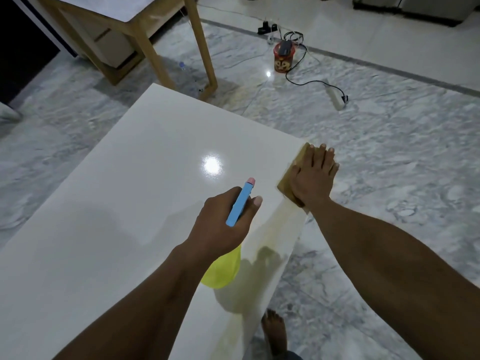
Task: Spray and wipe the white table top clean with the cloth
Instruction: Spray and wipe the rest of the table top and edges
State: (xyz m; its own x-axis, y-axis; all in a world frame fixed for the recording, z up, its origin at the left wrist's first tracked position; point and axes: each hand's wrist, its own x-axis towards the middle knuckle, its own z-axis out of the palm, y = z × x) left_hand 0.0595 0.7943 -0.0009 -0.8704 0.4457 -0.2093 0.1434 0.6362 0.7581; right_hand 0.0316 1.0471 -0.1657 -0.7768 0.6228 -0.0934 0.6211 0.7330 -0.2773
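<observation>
The white table top (124, 178) fills the middle and left of the head view, with a light reflection near its centre. My left hand (223, 222) grips a spray bottle (240, 202) with a blue head, pink nozzle tip and yellow body, held above the table's right part. My right hand (313, 178) lies flat, fingers spread, pressing a tan cloth (288, 178) onto the table's right edge near the far right corner. A faint wet streak runs along that edge toward me.
A wooden-legged table (161, 48) stands beyond the far corner. On the marble floor lie a red jar (283, 58), black cables and a white power strip (335, 96). My bare foot (274, 331) stands by the table's near right side.
</observation>
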